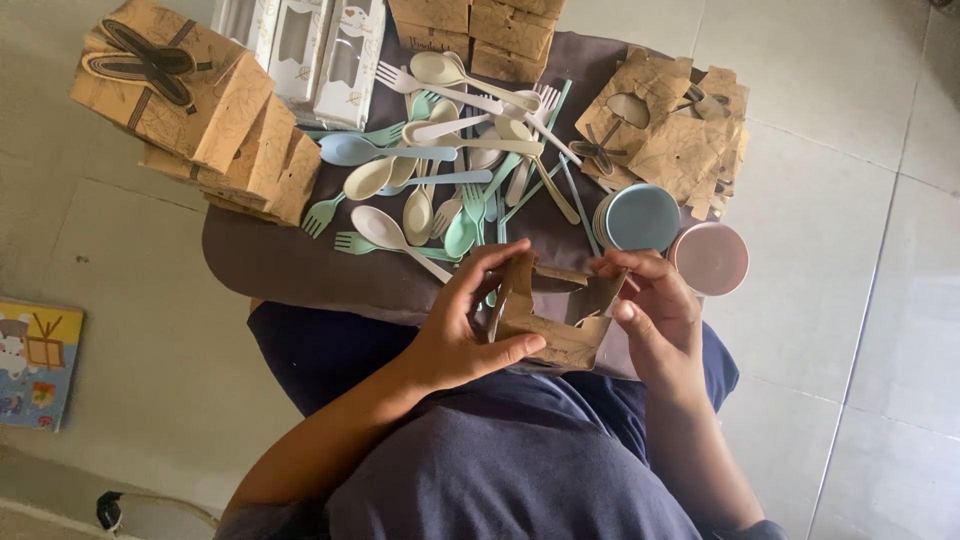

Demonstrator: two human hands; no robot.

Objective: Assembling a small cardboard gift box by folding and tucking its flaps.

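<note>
Both hands hold one brown cardboard sleeve (555, 318) with cut-out windows, close to my lap. My left hand (462, 322) grips its left end, thumb along the lower edge. My right hand (652, 305) pinches its right end with fingers on the upper flap. Just beyond the sleeve lies a loose pile of plastic cutlery (450, 160): spoons, forks and thin sticks in cream, teal and light blue, spread on a grey cloth (270, 265).
A stack of light blue round lids (640, 217) and a pink round lid (711, 258) sit right of the cutlery. Flat brown sleeves (670, 135) lie at the back right; folded brown boxes (190, 95) at the left. White packages (315, 50) stand behind. A picture book (35, 362) lies on the tiled floor.
</note>
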